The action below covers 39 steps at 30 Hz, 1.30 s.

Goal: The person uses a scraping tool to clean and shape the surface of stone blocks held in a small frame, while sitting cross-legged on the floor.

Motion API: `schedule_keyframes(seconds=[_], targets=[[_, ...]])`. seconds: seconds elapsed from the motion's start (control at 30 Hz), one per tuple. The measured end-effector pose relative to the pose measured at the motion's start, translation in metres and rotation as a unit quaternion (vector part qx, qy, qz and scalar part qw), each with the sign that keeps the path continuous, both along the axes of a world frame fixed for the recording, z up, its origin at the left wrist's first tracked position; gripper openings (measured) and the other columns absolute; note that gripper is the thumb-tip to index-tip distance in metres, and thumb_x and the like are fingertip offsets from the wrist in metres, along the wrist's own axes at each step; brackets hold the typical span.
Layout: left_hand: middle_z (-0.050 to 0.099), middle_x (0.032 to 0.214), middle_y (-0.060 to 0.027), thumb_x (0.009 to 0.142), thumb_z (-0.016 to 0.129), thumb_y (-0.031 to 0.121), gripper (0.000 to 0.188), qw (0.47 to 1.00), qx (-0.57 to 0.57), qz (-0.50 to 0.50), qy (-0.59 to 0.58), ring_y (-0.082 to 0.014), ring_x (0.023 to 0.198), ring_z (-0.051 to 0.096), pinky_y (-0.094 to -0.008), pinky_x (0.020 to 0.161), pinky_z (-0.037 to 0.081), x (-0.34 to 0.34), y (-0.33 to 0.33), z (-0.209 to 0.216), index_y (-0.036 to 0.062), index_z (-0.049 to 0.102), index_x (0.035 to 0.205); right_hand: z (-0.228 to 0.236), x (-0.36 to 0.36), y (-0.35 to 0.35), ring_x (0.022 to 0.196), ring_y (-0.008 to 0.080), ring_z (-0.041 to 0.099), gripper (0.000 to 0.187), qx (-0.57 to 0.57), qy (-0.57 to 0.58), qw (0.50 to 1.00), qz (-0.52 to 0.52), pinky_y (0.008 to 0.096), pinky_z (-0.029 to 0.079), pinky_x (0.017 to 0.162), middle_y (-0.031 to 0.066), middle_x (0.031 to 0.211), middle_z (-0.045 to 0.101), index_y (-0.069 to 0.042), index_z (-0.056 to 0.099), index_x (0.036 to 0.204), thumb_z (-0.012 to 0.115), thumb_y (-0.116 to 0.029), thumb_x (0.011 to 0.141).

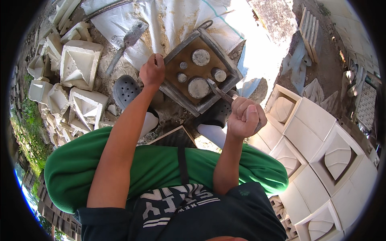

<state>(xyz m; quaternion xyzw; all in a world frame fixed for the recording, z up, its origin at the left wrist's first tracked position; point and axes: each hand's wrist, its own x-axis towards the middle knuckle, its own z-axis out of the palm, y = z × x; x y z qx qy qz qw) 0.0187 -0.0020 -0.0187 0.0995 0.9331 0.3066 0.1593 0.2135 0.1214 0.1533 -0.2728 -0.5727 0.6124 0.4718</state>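
A square metal mould (175,101) stands tilted between my feet, with several round grey discs (199,87) of different sizes set in its brown face. At its left corner, my left hand (153,71) is closed on the frame; the exact hold is hidden by the fingers. In my fist, my right hand (246,117), sits a knife-like metal tool (220,92) with a narrow flat blade. Its tip reaches over the mould's near right side, by the largest near disc; whether it touches is hard to tell.
A trowel (132,35) lies on a white woven sack (161,28) beyond the mould. Broken pale cast blocks (81,64) are heaped at the left. Rows of pale blocks with leaf-shaped reliefs (337,158) line the right. A wooden slatted piece (309,34) is at the far right.
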Motion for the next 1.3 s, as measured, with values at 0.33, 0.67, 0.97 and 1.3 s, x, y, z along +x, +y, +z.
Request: schedule_keyframes(seconds=[0.33, 0.67, 0.97, 1.3], targets=[[0.07, 0.081, -0.0175, 0.098, 0.046, 0.039, 0.036, 1.0, -0.005, -0.006, 0.031, -0.0434, 0.078, 0.066, -0.053, 0.071, 0.05, -0.002, -0.004, -0.004, 0.0122, 0.069, 0.093, -0.005, -0.005, -0.011, 0.043, 0.0137, 0.035, 0.036, 0.044, -0.004, 0.999, 0.028, 0.0282, 0.024, 0.042, 0.0058, 0.048, 0.038, 0.0, 0.032, 0.053, 0.056, -0.007, 0.079], [0.07, 0.08, -0.0191, 0.098, 0.046, 0.039, 0.036, 1.0, -0.003, -0.01, 0.014, -0.0443, 0.077, 0.065, -0.0539, 0.071, 0.05, -0.001, 0.0, 0.001, 0.0106, 0.068, 0.092, -0.016, 0.0, 0.002, 0.042, 0.013, 0.032, 0.035, 0.071, 0.009, 0.996, 0.055, 0.0292, 0.022, 0.042, 0.0046, 0.049, 0.036, -0.002, 0.03, 0.053, 0.052, -0.007, 0.079], [0.07, 0.082, -0.0204, 0.097, 0.046, 0.041, 0.036, 1.0, -0.006, -0.004, 0.004, -0.0438, 0.079, 0.066, -0.0539, 0.072, 0.051, -0.001, 0.002, 0.001, 0.0118, 0.068, 0.096, -0.028, -0.02, -0.007, 0.044, 0.0119, 0.027, 0.033, 0.099, -0.127, 0.987, 0.006, 0.0289, 0.022, 0.043, 0.0035, 0.048, 0.033, -0.007, 0.025, 0.054, 0.045, -0.007, 0.081], [0.07, 0.083, -0.0203, 0.098, 0.045, 0.041, 0.037, 1.0, -0.008, -0.018, -0.003, -0.0441, 0.08, 0.066, -0.0543, 0.073, 0.051, -0.003, -0.001, 0.0, 0.0121, 0.068, 0.099, -0.024, -0.045, -0.002, 0.044, 0.0097, 0.033, 0.036, 0.023, -0.147, 0.985, -0.083, 0.0268, 0.024, 0.043, 0.0014, 0.049, 0.037, -0.005, 0.038, 0.055, 0.045, -0.009, 0.09]])
